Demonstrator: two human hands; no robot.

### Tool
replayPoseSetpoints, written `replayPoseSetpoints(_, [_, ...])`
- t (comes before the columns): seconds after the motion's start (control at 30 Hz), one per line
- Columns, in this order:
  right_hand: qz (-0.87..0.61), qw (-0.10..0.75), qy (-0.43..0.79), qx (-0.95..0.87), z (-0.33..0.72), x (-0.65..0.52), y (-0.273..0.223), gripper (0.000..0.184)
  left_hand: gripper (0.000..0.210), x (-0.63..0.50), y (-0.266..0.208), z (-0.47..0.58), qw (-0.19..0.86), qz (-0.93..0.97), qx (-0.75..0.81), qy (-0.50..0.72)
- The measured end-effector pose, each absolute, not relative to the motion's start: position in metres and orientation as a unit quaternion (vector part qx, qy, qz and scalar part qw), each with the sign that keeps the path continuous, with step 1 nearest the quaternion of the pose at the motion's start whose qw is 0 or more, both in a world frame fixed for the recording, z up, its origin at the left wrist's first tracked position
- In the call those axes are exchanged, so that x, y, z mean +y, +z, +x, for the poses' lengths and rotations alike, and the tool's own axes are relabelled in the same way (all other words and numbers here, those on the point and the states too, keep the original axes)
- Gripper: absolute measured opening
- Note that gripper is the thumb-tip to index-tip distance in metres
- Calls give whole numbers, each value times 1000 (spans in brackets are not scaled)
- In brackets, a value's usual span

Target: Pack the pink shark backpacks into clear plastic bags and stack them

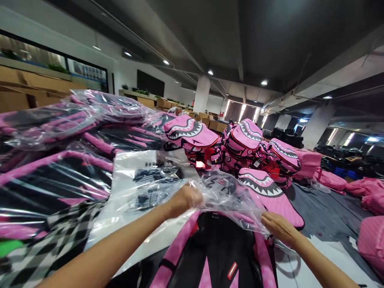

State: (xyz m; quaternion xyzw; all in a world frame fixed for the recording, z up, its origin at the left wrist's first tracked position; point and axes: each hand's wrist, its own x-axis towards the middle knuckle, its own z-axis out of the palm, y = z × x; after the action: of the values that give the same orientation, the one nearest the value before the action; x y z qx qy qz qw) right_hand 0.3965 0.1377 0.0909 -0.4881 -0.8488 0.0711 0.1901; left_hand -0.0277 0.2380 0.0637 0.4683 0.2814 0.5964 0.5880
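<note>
A clear plastic bag (231, 198) stretches between my two hands, over the top end of a black and pink backpack (222, 244). My left hand (186, 199) is closed on the bag's left side, its fingers a little blurred. On the other side, my right hand (279, 226) pinches the bag near the backpack's right strap. The backpack lies close to me with its pink straps facing up. Under the left forearm is a stack of printed clear bags on white (120, 200). Just beyond my right hand rests a pink flap with a shark-mouth print (270, 192).
Plastic-wrapped backpacks (54, 176) are heaped at the left. Several pink shark-mouth bags (244, 138) are piled ahead. White sheets (333, 256) and more pink bags (372, 240) lie on the dark table (324, 212) at the right. Cardboard boxes (36, 86) stand behind.
</note>
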Motion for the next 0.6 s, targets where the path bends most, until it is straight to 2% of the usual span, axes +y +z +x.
replayPoseSetpoints(0.07, [-495, 119, 41, -860, 418, 131, 56, 28, 25, 224, 37, -31, 538, 653, 252, 470])
replayPoseSetpoints(0.17, [-494, 87, -26, -865, 444, 133, 9, 41, 13, 220, 6, -41, 323, 877, 221, 279])
replayPoseSetpoints(0.2, [-495, 91, -44, -863, 450, 135, -4, 45, 17, 226, 0, -44, 266, 905, 224, 247])
replayPoseSetpoints(0.27, [-488, 88, -75, -865, 458, 138, -21, 49, 26, 245, -7, -46, 213, 916, 241, 241])
replayPoseSetpoints(0.4, [-457, 86, -116, -877, 451, 142, -36, 46, 36, 285, -23, -41, 154, 922, 235, 268])
replayPoseSetpoints(0.6, [-470, 145, -69, -868, 416, 151, -43, 35, 26, 288, -72, -41, 121, 933, 216, 260])
